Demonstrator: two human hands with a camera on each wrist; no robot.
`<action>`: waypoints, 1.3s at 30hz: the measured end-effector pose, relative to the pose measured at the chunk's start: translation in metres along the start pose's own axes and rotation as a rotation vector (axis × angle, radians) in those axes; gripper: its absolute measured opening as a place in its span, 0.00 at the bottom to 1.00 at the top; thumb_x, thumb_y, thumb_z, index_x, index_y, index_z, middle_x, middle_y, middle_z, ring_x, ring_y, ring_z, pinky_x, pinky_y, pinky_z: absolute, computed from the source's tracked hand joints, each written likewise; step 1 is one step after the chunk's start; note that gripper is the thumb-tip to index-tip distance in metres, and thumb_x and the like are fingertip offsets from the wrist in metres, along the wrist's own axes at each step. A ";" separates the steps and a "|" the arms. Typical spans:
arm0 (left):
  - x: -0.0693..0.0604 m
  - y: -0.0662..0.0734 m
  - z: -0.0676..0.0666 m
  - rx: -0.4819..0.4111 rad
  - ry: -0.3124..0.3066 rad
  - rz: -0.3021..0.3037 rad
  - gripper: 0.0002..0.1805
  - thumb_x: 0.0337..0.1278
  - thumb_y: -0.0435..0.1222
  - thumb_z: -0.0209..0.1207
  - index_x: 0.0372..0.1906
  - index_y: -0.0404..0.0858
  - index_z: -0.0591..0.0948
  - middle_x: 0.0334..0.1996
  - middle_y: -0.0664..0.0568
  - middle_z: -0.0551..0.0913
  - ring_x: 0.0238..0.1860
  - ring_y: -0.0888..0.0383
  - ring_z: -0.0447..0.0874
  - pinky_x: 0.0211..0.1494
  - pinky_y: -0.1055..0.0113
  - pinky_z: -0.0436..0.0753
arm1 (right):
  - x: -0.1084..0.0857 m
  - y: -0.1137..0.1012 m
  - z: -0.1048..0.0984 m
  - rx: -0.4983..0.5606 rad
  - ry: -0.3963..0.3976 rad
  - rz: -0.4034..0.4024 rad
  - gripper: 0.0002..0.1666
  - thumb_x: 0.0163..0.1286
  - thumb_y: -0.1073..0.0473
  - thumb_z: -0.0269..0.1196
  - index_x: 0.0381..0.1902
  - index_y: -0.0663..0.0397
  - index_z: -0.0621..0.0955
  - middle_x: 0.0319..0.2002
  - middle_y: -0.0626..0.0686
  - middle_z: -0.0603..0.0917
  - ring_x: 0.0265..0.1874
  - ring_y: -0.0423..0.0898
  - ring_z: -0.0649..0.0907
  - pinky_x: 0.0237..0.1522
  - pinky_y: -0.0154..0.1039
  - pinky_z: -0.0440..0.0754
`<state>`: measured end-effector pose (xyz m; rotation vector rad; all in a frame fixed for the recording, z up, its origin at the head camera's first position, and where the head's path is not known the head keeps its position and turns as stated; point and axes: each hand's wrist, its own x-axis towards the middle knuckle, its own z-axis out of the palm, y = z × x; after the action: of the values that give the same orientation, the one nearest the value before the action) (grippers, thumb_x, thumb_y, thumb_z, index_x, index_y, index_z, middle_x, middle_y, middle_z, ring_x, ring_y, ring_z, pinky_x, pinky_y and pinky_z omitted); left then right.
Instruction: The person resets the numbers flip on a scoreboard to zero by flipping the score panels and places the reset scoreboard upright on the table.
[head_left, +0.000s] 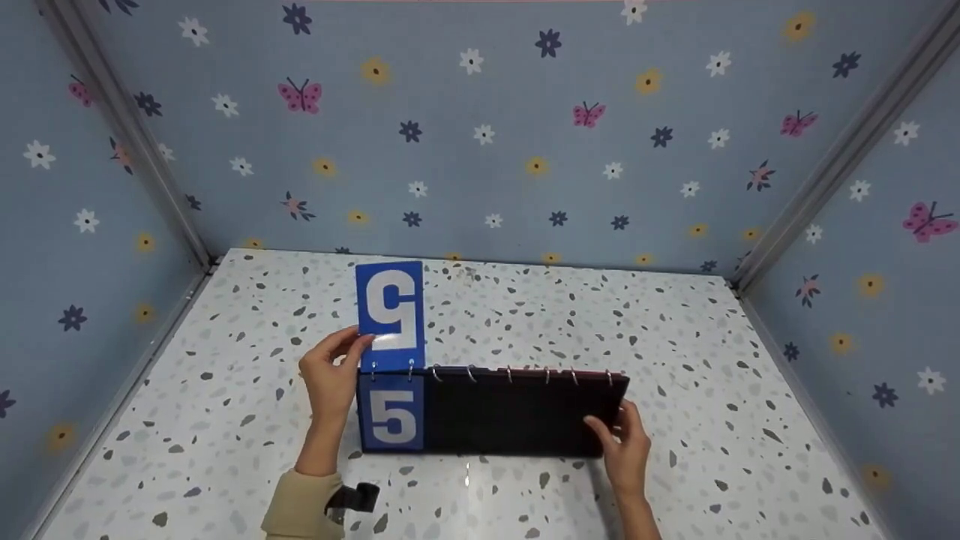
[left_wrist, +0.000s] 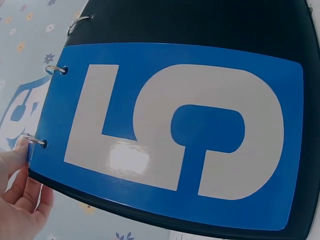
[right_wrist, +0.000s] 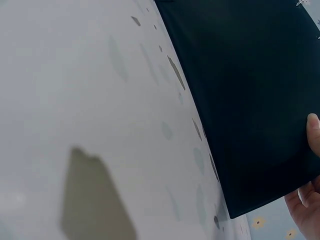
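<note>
A black flip scoreboard [head_left: 517, 416] stands tilted on the table, metal rings along its top edge. At its left end hangs a blue number card [head_left: 393, 412] with a white 5, which fills much of the left wrist view. Another blue card [head_left: 409, 315], ringed above it, is turned up and shows an upside-down 5. My left hand [head_left: 330, 375] pinches this raised card at its left edge, the thumb in front. With thumb on the front and fingers behind, my right hand [head_left: 628, 450] grips the scoreboard's right end. The rest of the board's front is plain black.
The speckled white table [head_left: 720, 390] extends around the scoreboard. Behind it rises a light blue wall [head_left: 480, 195] with flowers and butterflies, and similar panels stand at both sides. A black strap [head_left: 358, 496] sits by my left sleeve [head_left: 300, 504].
</note>
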<state>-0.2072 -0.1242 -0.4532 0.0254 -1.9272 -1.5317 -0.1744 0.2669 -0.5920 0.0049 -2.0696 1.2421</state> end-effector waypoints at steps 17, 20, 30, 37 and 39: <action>0.002 -0.002 0.002 0.199 -0.032 -0.122 0.09 0.50 0.35 0.61 0.31 0.31 0.84 0.25 0.45 0.82 0.22 0.57 0.74 0.24 0.80 0.68 | 0.000 0.001 0.000 -0.004 -0.002 0.034 0.26 0.48 0.58 0.69 0.46 0.36 0.74 0.29 0.40 0.81 0.25 0.39 0.79 0.28 0.31 0.76; 0.000 -0.004 0.000 0.214 -0.036 -0.099 0.09 0.51 0.36 0.61 0.29 0.32 0.84 0.22 0.46 0.82 0.20 0.58 0.73 0.22 0.78 0.67 | 0.000 0.001 0.000 -0.002 -0.003 0.039 0.26 0.48 0.58 0.69 0.46 0.36 0.74 0.30 0.41 0.81 0.26 0.39 0.79 0.28 0.31 0.76; -0.025 -0.011 -0.014 0.161 0.048 -0.060 0.10 0.51 0.35 0.60 0.36 0.31 0.81 0.27 0.48 0.80 0.27 0.60 0.75 0.31 0.76 0.71 | -0.001 0.003 0.001 0.003 -0.007 0.067 0.26 0.48 0.56 0.69 0.46 0.36 0.74 0.30 0.40 0.81 0.26 0.39 0.80 0.29 0.32 0.77; -0.049 -0.001 -0.015 0.054 0.139 -0.019 0.14 0.51 0.29 0.59 0.43 0.27 0.76 0.37 0.42 0.79 0.36 0.59 0.74 0.35 0.76 0.72 | -0.001 0.002 0.001 0.020 -0.001 0.070 0.26 0.48 0.58 0.70 0.46 0.36 0.74 0.30 0.41 0.81 0.26 0.40 0.80 0.28 0.31 0.76; -0.056 0.010 -0.015 0.034 0.150 -0.014 0.14 0.50 0.27 0.59 0.43 0.25 0.75 0.38 0.38 0.77 0.38 0.54 0.74 0.36 0.77 0.72 | -0.001 0.000 0.001 0.032 0.000 0.060 0.26 0.48 0.58 0.69 0.46 0.36 0.74 0.30 0.40 0.81 0.26 0.40 0.80 0.28 0.31 0.76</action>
<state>-0.1526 -0.1111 -0.4705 0.1640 -1.8375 -1.4632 -0.1742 0.2661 -0.5924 -0.0425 -2.0633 1.3114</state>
